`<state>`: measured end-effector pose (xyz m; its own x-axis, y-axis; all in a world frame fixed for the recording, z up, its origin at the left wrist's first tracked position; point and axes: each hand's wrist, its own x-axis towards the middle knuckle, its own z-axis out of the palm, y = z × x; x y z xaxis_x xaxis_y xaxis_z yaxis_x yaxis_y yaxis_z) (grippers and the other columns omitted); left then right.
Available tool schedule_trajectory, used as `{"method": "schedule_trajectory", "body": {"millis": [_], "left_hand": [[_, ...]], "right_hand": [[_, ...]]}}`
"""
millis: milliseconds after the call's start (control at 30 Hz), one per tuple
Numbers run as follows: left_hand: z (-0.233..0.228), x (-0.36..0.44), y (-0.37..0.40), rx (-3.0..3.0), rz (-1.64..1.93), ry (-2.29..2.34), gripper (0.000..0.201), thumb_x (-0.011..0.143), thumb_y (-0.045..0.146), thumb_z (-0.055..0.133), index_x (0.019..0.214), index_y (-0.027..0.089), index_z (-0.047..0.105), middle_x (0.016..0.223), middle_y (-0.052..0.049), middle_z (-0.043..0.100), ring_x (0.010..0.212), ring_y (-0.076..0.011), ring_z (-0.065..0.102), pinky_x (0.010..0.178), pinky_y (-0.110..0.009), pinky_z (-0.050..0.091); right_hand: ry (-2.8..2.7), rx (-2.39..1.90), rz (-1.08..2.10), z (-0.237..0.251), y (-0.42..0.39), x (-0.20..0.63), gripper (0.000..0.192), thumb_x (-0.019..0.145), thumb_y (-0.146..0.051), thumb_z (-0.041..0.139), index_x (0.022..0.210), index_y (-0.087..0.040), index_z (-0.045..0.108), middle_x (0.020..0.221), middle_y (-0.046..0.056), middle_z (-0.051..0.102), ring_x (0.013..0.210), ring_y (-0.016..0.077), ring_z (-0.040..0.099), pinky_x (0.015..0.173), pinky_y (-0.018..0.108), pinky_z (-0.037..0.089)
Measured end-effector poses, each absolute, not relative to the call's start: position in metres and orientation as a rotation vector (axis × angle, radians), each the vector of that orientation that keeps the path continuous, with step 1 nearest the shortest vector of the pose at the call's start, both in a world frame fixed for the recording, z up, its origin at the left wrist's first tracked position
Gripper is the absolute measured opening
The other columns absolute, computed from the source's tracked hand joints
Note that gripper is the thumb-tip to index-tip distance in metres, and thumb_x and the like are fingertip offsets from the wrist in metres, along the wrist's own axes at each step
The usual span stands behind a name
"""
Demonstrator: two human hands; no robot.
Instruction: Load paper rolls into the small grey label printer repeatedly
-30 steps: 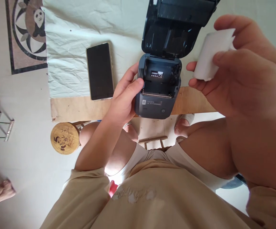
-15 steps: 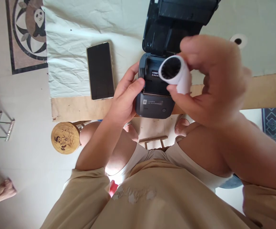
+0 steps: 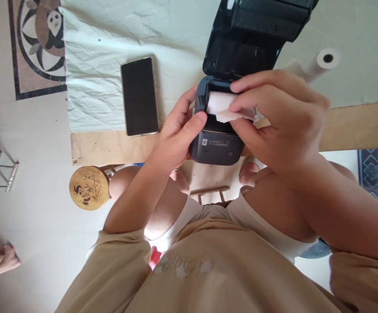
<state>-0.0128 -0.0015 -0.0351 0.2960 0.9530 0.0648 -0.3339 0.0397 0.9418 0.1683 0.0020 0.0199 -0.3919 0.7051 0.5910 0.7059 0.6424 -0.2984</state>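
A dark label printer (image 3: 219, 150) lies at the table's front edge with its lid (image 3: 241, 52) swung up and back. My left hand (image 3: 182, 132) grips the printer's left side, thumb on the top rim and fingers behind it. Inside the printer's bay sits a white paper roll (image 3: 219, 101), its right part hidden by fingers. My right hand (image 3: 276, 115) is closed over the bay, pinching the roll's loose paper end (image 3: 229, 116), which sticks out toward me with a ragged edge.
A phone (image 3: 139, 95) lies left of the printer on the pale cloth (image 3: 94, 65). Another white paper roll (image 3: 324, 61) lies at the right. Below the wooden table edge (image 3: 107, 148) is a round stool (image 3: 89, 188). Another person's foot (image 3: 8, 256) shows at far left.
My right hand has lowered the paper roll from above the printer into its bay, and the roll has turned so its side faces up. The printer and left hand have shifted slightly right.
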Motion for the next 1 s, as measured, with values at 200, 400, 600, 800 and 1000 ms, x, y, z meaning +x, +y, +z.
{"method": "schedule_trajectory", "body": {"millis": [200, 400, 600, 800, 1000], "left_hand": [[-0.033, -0.012, -0.002, 1.116, 1.152, 0.713, 0.045, 0.081, 0.048, 0.057, 0.121, 0.027, 0.05, 0.118, -0.002, 0.059, 0.125, -0.024, 0.052, 0.097, -0.035, 0.051], [-0.036, -0.014, -0.001, 1.189, 1.139, 0.686, 0.049, 0.082, 0.053, 0.052, 0.123, 0.026, 0.047, 0.114, -0.002, 0.06, 0.117, -0.0221, 0.057, 0.087, -0.031, 0.055], [-0.042, -0.017, 0.004, 1.284, 1.118, 0.734, 0.062, 0.069, 0.05, 0.069, 0.122, 0.028, 0.046, 0.116, -0.002, 0.057, 0.108, -0.0213, 0.061, 0.086, -0.031, 0.054], [-0.046, -0.017, 0.007, 1.32, 1.112, 0.705, 0.067, 0.067, 0.05, 0.07, 0.124, 0.029, 0.043, 0.109, -0.002, 0.057, 0.097, -0.0209, 0.064, 0.076, -0.032, 0.056], [-0.052, -0.02, 0.01, 1.349, 1.107, 0.637, 0.07, 0.064, 0.049, 0.073, 0.123, 0.028, 0.043, 0.122, -0.003, 0.054, 0.113, -0.0269, 0.059, 0.088, -0.037, 0.055]], "right_hand": [[-2.118, -1.046, -0.118, 0.02, 0.0, 0.169, 0.004, 0.073, -0.018, 0.063, 0.075, -0.022, 0.063, 0.077, 0.001, 0.061, 0.073, 0.0137, 0.052, 0.066, 0.031, 0.042], [-2.218, -0.842, 0.031, 0.016, -0.005, 0.169, 0.013, 0.071, -0.019, 0.066, 0.082, -0.024, 0.061, 0.079, -0.002, 0.061, 0.074, 0.0128, 0.052, 0.066, 0.03, 0.039], [-2.234, -0.866, 0.159, 0.016, -0.007, 0.168, 0.011, 0.076, -0.032, 0.063, 0.082, -0.023, 0.062, 0.086, -0.002, 0.062, 0.086, 0.0161, 0.054, 0.074, 0.033, 0.04], [-2.207, -1.031, 0.095, 0.019, -0.002, 0.172, 0.017, 0.076, -0.03, 0.062, 0.089, -0.019, 0.062, 0.091, 0.004, 0.059, 0.087, 0.0175, 0.052, 0.075, 0.035, 0.042], [-2.236, -1.056, 0.115, 0.017, -0.001, 0.172, 0.018, 0.076, -0.031, 0.061, 0.091, -0.02, 0.057, 0.08, 0.001, 0.059, 0.093, 0.0213, 0.055, 0.078, 0.039, 0.044]]}}
